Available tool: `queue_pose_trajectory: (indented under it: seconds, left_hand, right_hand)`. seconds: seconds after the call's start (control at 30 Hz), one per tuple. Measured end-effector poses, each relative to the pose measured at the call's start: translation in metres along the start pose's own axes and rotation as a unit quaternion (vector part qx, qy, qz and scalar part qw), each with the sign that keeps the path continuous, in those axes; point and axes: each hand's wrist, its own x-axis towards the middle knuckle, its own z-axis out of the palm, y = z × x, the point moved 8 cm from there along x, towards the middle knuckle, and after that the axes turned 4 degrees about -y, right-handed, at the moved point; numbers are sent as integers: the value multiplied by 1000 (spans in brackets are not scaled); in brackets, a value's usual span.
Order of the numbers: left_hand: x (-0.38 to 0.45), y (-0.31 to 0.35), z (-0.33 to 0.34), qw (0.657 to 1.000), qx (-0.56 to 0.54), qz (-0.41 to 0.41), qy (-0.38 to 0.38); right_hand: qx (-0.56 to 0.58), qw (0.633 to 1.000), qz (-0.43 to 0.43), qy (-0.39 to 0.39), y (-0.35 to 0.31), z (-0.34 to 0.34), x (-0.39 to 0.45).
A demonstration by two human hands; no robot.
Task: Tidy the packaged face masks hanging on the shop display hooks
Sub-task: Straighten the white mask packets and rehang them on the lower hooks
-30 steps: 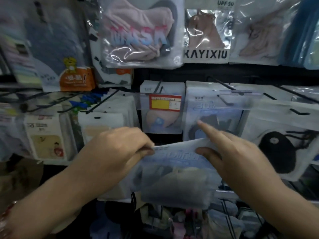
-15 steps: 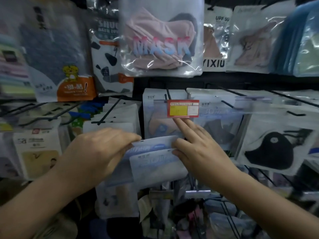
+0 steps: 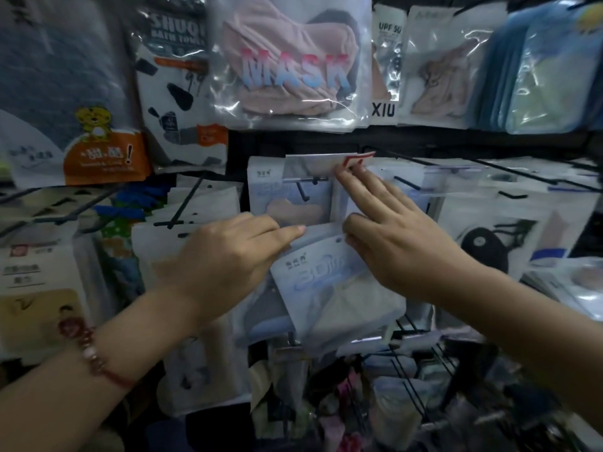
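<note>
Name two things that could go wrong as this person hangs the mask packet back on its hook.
1. The right hand tips up the price tag with fingertips while its thumb pinches the mask packet; the packet could slip.
2. The left hand holds the packet tilted below the hook, so its hole may miss the tip and crumple.

MASK pouch (image 3: 290, 70): clear glossy plastic, pink cloth inside. Held mask packet (image 3: 329, 288): smooth, semi-matt plastic film. Display hooks (image 3: 301, 190): thin dark metal wire.
</note>
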Motion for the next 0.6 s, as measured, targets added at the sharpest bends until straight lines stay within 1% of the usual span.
queue_pose_trajectory:
  seconds: [0.13, 0.27, 0.4, 0.6]
  left_hand:
    - [20, -3, 7, 1000, -9, -12, 27]
    - [34, -18, 16, 997, -8, -64, 45]
    - [38, -26, 28, 995, 0, -81, 50]
    - [40, -38, 35, 989, -70, -125, 40]
  right_hand:
    - [-21, 1000, 2, -22, 1, 1, 0]
    - [-24, 1000, -1, -15, 1, 1, 1]
    - [-18, 1000, -1, -12, -1, 5, 0]
    - [-3, 1000, 5, -6, -3, 7, 0]
